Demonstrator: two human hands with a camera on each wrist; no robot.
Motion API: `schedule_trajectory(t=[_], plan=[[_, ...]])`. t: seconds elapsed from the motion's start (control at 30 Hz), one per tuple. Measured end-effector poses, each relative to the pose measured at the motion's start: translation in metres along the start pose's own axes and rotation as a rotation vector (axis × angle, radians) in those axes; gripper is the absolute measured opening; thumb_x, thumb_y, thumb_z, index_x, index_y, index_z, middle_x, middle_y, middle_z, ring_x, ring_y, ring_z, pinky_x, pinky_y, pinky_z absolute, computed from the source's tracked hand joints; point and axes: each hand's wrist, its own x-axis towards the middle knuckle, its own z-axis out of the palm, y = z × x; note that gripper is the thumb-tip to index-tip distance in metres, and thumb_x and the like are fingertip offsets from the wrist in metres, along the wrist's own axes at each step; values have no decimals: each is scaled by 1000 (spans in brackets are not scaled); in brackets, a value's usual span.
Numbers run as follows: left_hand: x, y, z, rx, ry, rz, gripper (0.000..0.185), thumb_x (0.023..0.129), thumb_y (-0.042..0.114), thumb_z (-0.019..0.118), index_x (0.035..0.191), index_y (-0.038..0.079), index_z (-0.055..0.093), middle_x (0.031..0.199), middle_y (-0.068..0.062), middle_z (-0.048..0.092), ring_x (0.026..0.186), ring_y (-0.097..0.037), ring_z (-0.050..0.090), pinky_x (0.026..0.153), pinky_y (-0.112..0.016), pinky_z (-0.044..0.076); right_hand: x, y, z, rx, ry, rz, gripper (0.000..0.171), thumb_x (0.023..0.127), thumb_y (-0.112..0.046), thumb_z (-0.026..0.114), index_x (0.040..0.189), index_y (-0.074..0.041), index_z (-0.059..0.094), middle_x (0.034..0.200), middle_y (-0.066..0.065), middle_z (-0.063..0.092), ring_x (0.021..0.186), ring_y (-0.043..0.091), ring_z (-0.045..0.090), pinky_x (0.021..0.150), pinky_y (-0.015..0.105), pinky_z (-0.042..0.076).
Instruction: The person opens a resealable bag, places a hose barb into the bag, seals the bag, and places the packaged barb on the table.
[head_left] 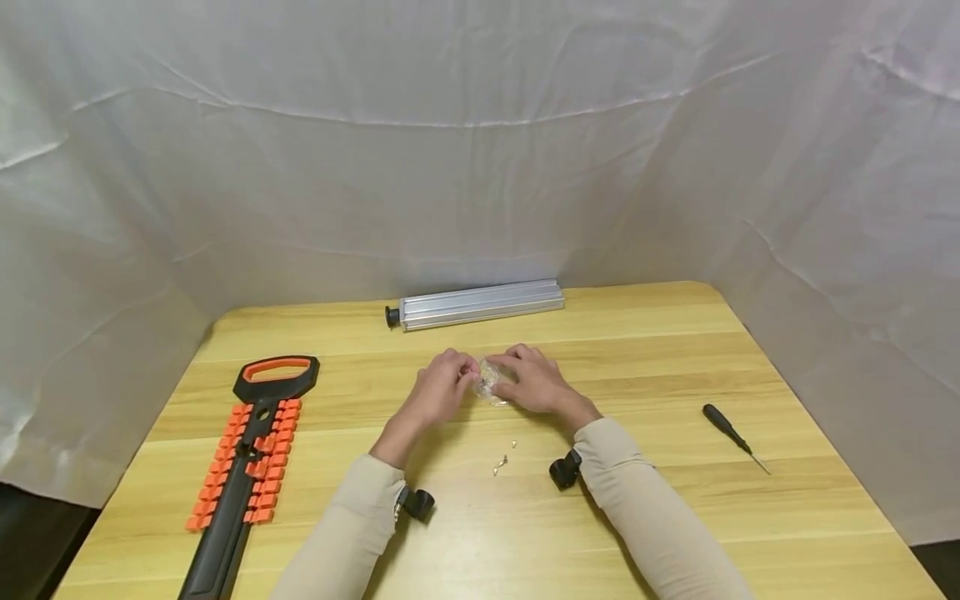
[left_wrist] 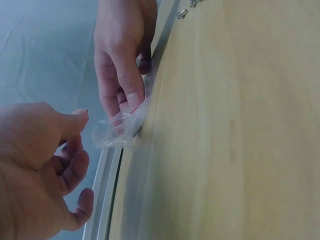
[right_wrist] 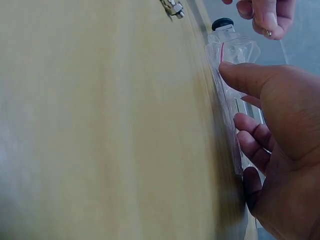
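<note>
Your left hand [head_left: 442, 387] has its thumb and finger pinched on a tiny metal piece [right_wrist: 269, 33], held just beside the clear plastic bag [head_left: 487, 385]. Your right hand [head_left: 536, 383] grips that bag with thumb and fingers, and a red line [right_wrist: 221, 52] runs along it near your right thumb. The bag is between your two hands, around the middle of the worktop [head_left: 480, 550]. On the wood nearer you, a few small metal parts [head_left: 501, 463] lie in a loose cluster. Beyond your hands, near the far edge, a silver metal bar [head_left: 483, 305] with a black knob [head_left: 392, 317] at its left end lies slightly slanted. Well to your right is a black-handled screwdriver [head_left: 723, 422], its tip angled toward you. At your left lies a long black tool [head_left: 234, 492] with orange blocks [head_left: 279, 447] down both sides.
</note>
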Motion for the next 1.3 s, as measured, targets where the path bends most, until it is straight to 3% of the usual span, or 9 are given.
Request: schedule_trajectory(t=[0.3, 0.43, 0.63, 0.97, 1.3], plan=[[13, 0, 6, 70, 10, -9, 10, 97, 24, 58, 98, 17, 66, 97, 1, 59, 95, -17, 54, 80, -45, 41, 1, 2, 1, -18, 12, -4, 55, 89, -45, 64, 141, -34, 49, 126, -1, 51, 113, 19, 46, 92, 41, 37], [14, -1, 9, 118, 16, -31, 9, 96, 25, 60, 95, 19, 65, 94, 3, 59, 92, -16, 54, 78, -44, 39, 1, 0, 2, -14, 5, -2, 55, 89, -45, 64, 141, -35, 48, 127, -2, 51, 115, 19, 46, 92, 41, 37], [13, -2, 10, 109, 27, -41, 9, 96, 27, 61, 96, 20, 66, 95, 3, 59, 92, -16, 54, 80, -45, 39, 0, -1, 1, -13, 2, 7, 54, 90, -44, 64, 141, -35, 49, 128, -2, 51, 116, 19, 46, 93, 41, 37], [-5, 4, 4, 103, 58, 11, 9, 95, 27, 61, 99, 21, 66, 94, 4, 61, 95, -19, 56, 78, -42, 41, 1, 0, -1, -16, -1, 5, 54, 89, -44, 64, 141, -35, 49, 128, -2, 51, 117, 19, 45, 93, 42, 36], [-29, 10, 2, 124, 35, 76, 11, 96, 26, 60, 100, 17, 64, 91, 3, 60, 86, -17, 55, 72, -35, 44, 0, -1, 0, -2, 4, 13, 55, 89, -43, 65, 140, -34, 49, 128, -1, 52, 116, 20, 46, 95, 44, 36]])
